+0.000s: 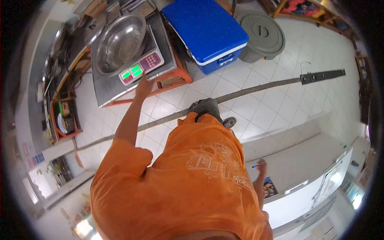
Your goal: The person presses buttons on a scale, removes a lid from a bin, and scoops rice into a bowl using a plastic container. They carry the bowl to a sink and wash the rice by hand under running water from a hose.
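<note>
My left hand (145, 87) reaches to the front edge of a white electronic scale (158, 61), one finger stretched out near its green-lit display and the thumb apart. It holds nothing. A large oval metal basin (122, 44) rests tilted on the scale, which stands on a metal-topped table (105, 90) with an orange frame. Out to the side, my right hand (261, 165) has its fingers curled. A small blue and dark object (255, 166) shows at its fingertips, too small to name.
A blue cooler box (206, 26) and a grey lidded bin (261, 34) stand beyond the table. Metal pans (138, 7) lie at its back. A dark strip (260, 86) crosses the tiled floor to a black grate (322, 76). A white counter (296, 160) is at right.
</note>
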`<state>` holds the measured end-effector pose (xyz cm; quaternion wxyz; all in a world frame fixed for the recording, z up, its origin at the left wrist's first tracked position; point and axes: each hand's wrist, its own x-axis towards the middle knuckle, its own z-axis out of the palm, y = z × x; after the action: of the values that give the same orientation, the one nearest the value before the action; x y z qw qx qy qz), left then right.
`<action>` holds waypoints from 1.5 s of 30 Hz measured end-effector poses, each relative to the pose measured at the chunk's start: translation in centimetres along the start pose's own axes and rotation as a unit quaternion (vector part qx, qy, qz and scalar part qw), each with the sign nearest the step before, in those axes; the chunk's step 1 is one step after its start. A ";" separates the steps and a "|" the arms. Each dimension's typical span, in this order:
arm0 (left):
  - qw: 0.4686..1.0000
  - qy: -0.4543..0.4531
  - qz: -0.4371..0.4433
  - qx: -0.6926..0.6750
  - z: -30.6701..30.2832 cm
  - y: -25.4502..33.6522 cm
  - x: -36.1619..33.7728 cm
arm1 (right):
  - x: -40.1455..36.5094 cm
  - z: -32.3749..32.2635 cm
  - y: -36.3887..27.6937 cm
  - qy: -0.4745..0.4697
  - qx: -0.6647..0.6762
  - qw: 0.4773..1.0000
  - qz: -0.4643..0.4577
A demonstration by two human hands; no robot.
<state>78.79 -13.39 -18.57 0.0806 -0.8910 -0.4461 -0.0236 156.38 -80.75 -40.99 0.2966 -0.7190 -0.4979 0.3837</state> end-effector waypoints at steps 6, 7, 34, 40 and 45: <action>0.891 -0.208 -0.373 -0.156 -2.3 5.0 12.9 | 19.3 -30.3 -12.9 0.168 0.260 0.876 0.370; 0.887 -0.206 -0.381 -0.158 -2.7 5.6 13.6 | 22.3 -31.8 -16.8 0.218 0.206 0.887 0.350; 0.813 -0.102 -0.527 -0.225 1.3 9.6 9.9 | 56.1 -21.5 -26.4 -0.204 -0.040 0.954 0.216; 0.720 -0.065 -0.557 -0.408 1.1 6.4 7.3 | 69.0 -24.8 -21.6 -0.259 -0.136 0.939 0.180; 0.598 0.143 -0.743 -0.264 -15.0 19.9 24.8 | 82.8 -22.1 -13.6 -0.183 0.057 0.883 0.428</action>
<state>110.05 -7.97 -3.40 -0.1412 -0.2189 -0.9112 -0.3193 185.83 0.90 -39.50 0.0476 -0.7609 -0.1648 0.6258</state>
